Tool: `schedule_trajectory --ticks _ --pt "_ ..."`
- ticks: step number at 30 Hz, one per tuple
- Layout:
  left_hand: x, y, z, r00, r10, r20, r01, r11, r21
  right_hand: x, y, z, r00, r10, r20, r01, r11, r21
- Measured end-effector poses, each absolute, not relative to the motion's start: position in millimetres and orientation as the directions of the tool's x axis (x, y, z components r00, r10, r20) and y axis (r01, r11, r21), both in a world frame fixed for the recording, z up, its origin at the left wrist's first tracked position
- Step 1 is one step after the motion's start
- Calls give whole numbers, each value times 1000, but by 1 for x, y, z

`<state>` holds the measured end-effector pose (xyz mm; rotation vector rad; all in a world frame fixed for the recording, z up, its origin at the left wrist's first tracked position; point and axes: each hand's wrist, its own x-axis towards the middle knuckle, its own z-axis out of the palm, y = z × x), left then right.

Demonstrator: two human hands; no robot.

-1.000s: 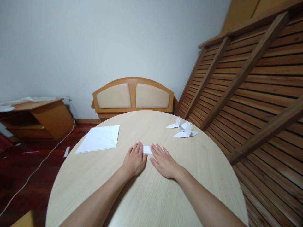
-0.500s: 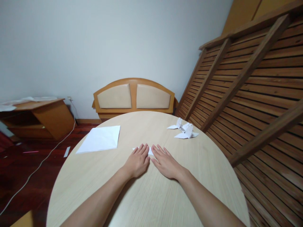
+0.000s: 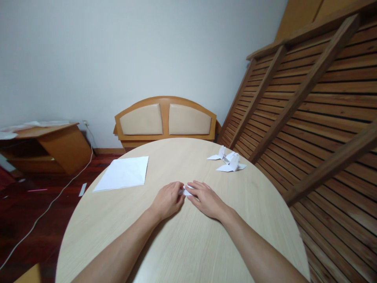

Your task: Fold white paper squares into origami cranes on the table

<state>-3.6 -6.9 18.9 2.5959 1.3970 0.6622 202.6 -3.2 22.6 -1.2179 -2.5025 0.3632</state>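
A small piece of folded white paper [image 3: 186,192] lies on the round table between my two hands, mostly covered by the fingers. My left hand [image 3: 168,199] has its fingers curled round the paper's left end, with the thumb at the near side. From the right, my right hand [image 3: 206,199] holds the other end, its bent fingers over the top and the thumb closer to me. Toward the back right stand folded paper cranes [image 3: 231,162], close together. A stack of white paper sheets [image 3: 122,173] rests at the back left.
The round wooden table [image 3: 188,247] fills the foreground. Behind it stands a headboard [image 3: 165,118] against the wall. A slatted wooden frame [image 3: 312,106] leans along the right side. A low desk [image 3: 63,147] and a white cable [image 3: 55,198] are at the left.
My left fingers, flat on the table before, have curled round the paper's left end. My right fingers have bent over its right end. The view has shifted slightly.
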Motion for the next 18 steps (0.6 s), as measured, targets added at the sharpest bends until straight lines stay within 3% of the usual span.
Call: schedule_trajectory --ticks 5,18 --pt "-4 -10 26 489 819 300 749 -571 338 202 -2 27 -585 760 282 660 649 -380" --pt "-6 -7 21 425 849 315 732 -527 431 200 2 19 -507 793 338 624 608 -491"
